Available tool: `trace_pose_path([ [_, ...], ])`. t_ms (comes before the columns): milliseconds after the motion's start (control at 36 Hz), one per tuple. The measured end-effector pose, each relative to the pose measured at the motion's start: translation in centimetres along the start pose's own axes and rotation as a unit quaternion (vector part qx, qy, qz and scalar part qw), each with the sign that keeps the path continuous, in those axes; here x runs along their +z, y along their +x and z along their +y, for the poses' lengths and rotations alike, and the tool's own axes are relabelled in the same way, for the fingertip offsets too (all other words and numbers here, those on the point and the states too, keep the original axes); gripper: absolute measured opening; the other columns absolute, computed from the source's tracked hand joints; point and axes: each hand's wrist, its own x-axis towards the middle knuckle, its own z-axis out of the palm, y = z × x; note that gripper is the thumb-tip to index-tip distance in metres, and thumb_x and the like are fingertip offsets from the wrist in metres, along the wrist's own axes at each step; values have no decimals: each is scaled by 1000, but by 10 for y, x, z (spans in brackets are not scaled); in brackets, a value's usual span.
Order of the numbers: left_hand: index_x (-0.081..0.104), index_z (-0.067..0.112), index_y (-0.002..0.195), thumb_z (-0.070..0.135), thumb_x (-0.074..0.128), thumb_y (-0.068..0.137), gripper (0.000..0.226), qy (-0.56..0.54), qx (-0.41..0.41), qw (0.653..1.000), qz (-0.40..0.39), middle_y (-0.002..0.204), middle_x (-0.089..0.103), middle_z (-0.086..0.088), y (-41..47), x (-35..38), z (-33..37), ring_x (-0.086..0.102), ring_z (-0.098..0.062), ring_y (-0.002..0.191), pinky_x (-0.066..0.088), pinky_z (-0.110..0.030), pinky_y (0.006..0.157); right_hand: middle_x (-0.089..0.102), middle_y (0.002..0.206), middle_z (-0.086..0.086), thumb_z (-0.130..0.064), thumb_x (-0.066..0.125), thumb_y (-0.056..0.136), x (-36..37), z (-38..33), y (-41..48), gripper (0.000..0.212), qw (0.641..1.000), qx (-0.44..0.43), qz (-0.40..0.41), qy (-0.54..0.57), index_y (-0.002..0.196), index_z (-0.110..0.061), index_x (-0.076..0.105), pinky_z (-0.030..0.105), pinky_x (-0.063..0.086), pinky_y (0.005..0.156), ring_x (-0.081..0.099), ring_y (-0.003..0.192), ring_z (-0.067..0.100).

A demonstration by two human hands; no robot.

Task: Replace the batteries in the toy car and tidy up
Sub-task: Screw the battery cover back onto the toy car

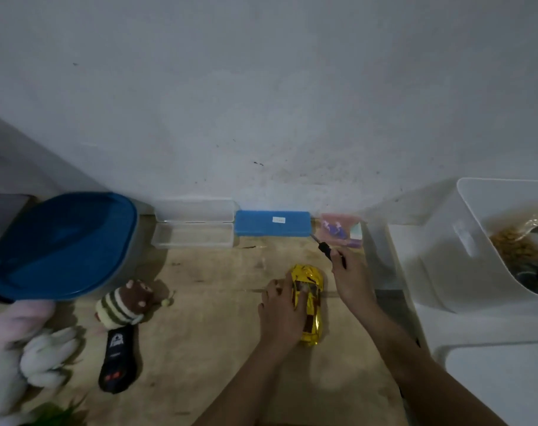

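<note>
The left hand curls over the toy car to steady it, while the right hand grips a screwdriver, probably for the battery cover.

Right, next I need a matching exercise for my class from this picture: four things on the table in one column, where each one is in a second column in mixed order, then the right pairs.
Things
1. toy car
2. screwdriver
3. blue case
4. remote control

Places
A. against the wall, at the far side of the table
B. beside the striped soft toy
C. held in the right hand
D. held by the left hand

Pairs: 1-D, 2-C, 3-A, 4-B
</note>
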Motion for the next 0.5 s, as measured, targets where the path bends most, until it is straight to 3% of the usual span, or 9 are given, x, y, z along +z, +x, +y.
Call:
trace_pose_path([
  [56, 33, 19, 144, 43, 35, 98, 52, -31, -6, 998, 45, 140, 39, -6, 4, -17, -16, 38, -27, 129, 36, -39, 102, 55, 78, 2, -19, 37, 99, 9, -16, 4, 24, 999, -32, -9, 0, 99, -10, 59, 16, 33, 56, 47, 69, 12],
  [139, 39, 13, 141, 32, 42, 97, 47, -94, -33, 989, 112, 133, 45, -7, 12, -53, -49, 44, -23, 122, 42, -35, 100, 46, 66, -2, -19, 37, 99, 30, -41, 11, 22, 996, -83, -34, 6, 84, -20, 52, 23, 29, 52, 42, 59, 11],
  [278, 35, 3, 142, 26, 49, 95, 54, -91, -84, 973, 194, 139, 40, -17, 42, -134, -115, 41, -30, 126, 35, -37, 107, 56, 86, 6, -21, 41, 98, 91, -86, 23, 21, 982, -150, -95, -63, 105, -10, 57, 23, 36, 58, 51, 73, 18],
  [361, 21, 4, 147, 30, 54, 93, 68, -73, -73, 978, 182, 150, 25, -16, 62, -169, -147, 33, -29, 134, 33, -37, 111, 54, 101, 5, -21, 42, 98, 138, -105, 32, 23, 966, -192, -129, -113, 113, -13, 57, 25, 37, 72, 49, 92, 18],
  [417, 7, 8, 150, 35, 55, 92, 80, -75, -59, 983, 158, 157, 11, -8, 72, -180, -160, 21, -26, 142, 25, -35, 114, 53, 101, 6, -21, 42, 98, 167, -113, 37, 23, 956, -208, -147, -149, 114, -14, 57, 26, 33, 74, 46, 96, 19],
  [500, 2, 11, 150, 39, 57, 90, 86, -83, -44, 989, 118, 157, 11, -5, 88, -183, -174, 20, -23, 142, 24, -34, 113, 52, 103, 7, -23, 41, 98, 199, -118, 43, 23, 943, -214, -150, -205, 115, -15, 56, 29, 36, 76, 45, 98, 22],
])
